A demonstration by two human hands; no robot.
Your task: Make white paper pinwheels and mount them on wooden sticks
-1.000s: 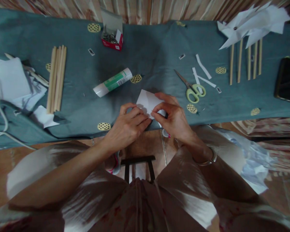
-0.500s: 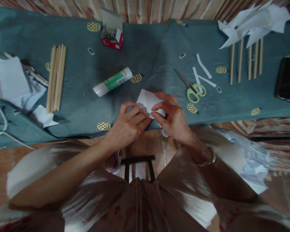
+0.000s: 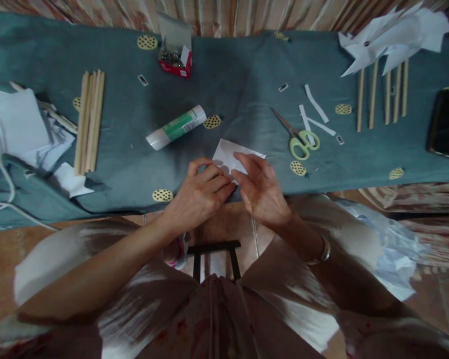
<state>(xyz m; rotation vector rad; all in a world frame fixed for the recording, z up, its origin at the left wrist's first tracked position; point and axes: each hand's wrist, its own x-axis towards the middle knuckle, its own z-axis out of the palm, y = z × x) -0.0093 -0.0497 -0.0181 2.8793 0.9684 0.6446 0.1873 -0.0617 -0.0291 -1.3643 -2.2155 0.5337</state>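
Observation:
A small folded piece of white paper (image 3: pixel 228 149) lies at the front edge of the cloth-covered table, between my hands. My left hand (image 3: pixel 200 192) grips its near left side, fingers bent over the edge. From the right, my right hand (image 3: pixel 262 189) presses thumb and fingertips onto the paper, bending it at the near side; part of the sheet is hidden beneath the fingers. Just beyond my left hand lies a green and white glue stick (image 3: pixel 177 127). Scissors with light green handles (image 3: pixel 297 137) rest to the right of the paper.
Wooden sticks (image 3: pixel 89 122) and a pile of paper sheets (image 3: pixel 15 122) lie left. A red box of metal pins (image 3: pixel 175 62) stands open at the back. Paper strips (image 3: pixel 316 104), paper pinwheels on sticks (image 3: pixel 392 42) and a phone (image 3: pixel 445 123) are right. A white cable (image 3: pixel 7 182) crosses the left edge.
My right hand has shifted slightly left and down, its fingers now stretched further over the paper. More of the paper's right corner shows. My left hand stays in place.

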